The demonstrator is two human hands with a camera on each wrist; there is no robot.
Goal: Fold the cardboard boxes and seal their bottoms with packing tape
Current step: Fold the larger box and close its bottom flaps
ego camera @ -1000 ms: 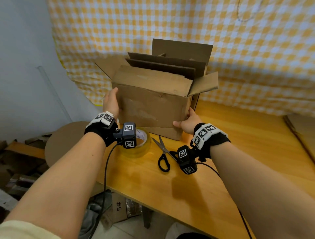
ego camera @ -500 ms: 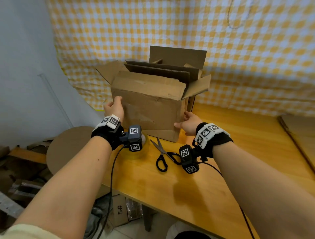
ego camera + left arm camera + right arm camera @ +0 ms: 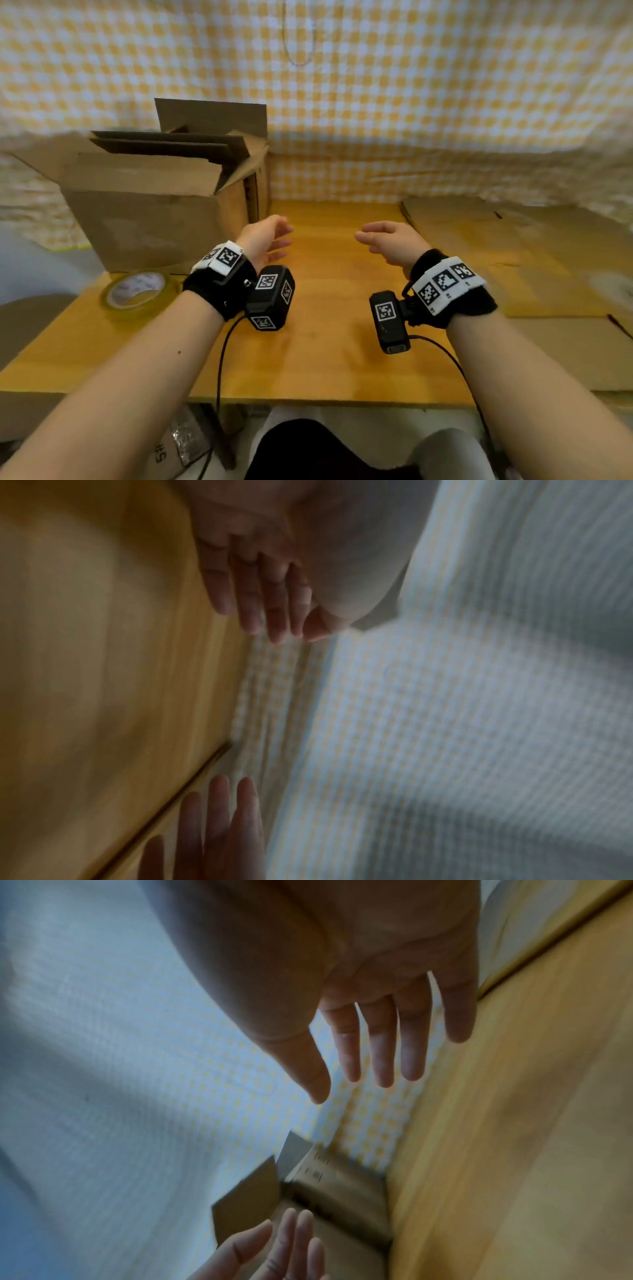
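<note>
Nearest to the person is the front edge of the table (image 3: 308,383), which runs across the lower part of the head view; below it some dark clothing and a packet on the floor are visible. Two forearms reach over this edge, each with one black wrist band and one small camera.

The left hand (image 3: 263,236) and the right hand (image 3: 394,245) are both in the air above the middle of the table, palms turned to each other, with a gap of bare wood between them. The fingers of both hands are straight and relaxed, a little spread, and they hold nothing. The wrist views show the same, though they are blurred.

At the left, near the table's left edge, lies one tape roll (image 3: 135,296), flat on the wood. Just behind it stands one box (image 3: 154,222), upright, with its top flaps open; it is at the far left corner, close to the left hand but not touching it. More cardboard pieces stand inside or behind it; I cannot tell which.

At the right lies flat cardboard (image 3: 513,253), reaching to the right edge.

Behind everything hangs a yellow checked cloth (image 3: 411,102).
</note>
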